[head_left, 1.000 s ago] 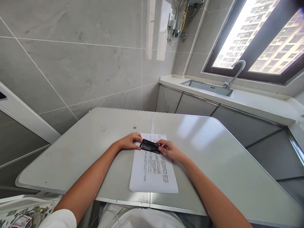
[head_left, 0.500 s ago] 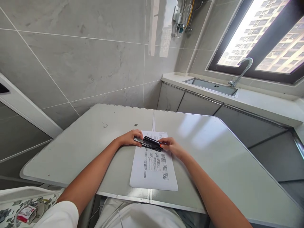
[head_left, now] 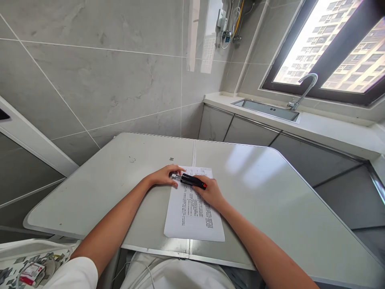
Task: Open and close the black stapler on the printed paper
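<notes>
A printed sheet of paper (head_left: 194, 214) lies on the grey table (head_left: 270, 192) in front of me. A black stapler (head_left: 192, 181) with a red end rests across the sheet's top left corner. My right hand (head_left: 210, 192) is closed around the stapler and presses on it from the right. My left hand (head_left: 165, 176) lies on the table at the sheet's top left edge, fingers curled, with fingertips touching the stapler's metal front end.
A sink (head_left: 266, 109) with a curved tap (head_left: 303, 90) sits in the counter at the back right, under a window. A tiled wall rises behind the table. A patterned surface with small items (head_left: 27, 271) shows at the bottom left.
The stapler's top arm has come down and my right hand has moved onto it from the side. The left hand stays at the paper's corner.
</notes>
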Demonstrator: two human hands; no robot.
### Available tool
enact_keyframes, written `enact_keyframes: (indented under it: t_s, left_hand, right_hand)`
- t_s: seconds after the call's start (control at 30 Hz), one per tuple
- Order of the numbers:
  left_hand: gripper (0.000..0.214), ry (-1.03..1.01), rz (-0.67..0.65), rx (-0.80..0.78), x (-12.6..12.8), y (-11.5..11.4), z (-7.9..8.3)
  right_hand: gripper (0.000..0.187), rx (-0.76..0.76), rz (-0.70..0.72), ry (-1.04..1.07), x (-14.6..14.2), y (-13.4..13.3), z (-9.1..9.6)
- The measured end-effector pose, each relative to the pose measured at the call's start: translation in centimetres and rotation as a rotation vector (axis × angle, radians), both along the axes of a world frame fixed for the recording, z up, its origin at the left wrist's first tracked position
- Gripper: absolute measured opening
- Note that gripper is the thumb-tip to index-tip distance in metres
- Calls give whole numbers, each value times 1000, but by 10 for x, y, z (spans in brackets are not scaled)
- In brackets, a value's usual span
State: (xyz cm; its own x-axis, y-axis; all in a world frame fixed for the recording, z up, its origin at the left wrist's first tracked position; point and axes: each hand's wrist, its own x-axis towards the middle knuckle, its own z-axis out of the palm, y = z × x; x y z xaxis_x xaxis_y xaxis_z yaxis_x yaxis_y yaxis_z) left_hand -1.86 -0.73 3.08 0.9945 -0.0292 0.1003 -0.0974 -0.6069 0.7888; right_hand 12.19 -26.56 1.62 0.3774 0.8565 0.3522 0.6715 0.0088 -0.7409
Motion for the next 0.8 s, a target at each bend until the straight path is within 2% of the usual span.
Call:
enact_keyframes:
  t_s: [0.07,0.13,0.2,0.3,0.37,0.53,0.7,0.8]
  left_hand:
    - [75,-47,140,-120,1,1,-2]
    - [63,-103,289,-304,3,1,-3]
    - [47,-91,362,-564,4,0,-2]
    - [36,81,278,-933,4,-7,2]
    - [33,202,193,-1063,3,-12,7]
    - [32,278,143,-1179,3,-14,9]
    - [29,273,158,-1179,3,-8,0]
    - [27,309,190,-1170,3,-7,-4]
  right_hand:
    - [40,146,-21,-137,6,-3,-1]
    - [50,274,-24,-301,10,-6,0]
    - [57,338,-29,-455,12,-8,1]
    - [56,315,-25,-629,9,-9,3]
    - [53,283,-6,-714,6,-9,2]
    - [51,241,58,-839,4,-9,-5]
    - [49,218,54,-788,4,-9,-5]
    - [47,213,104,-808,0,-9,-1]
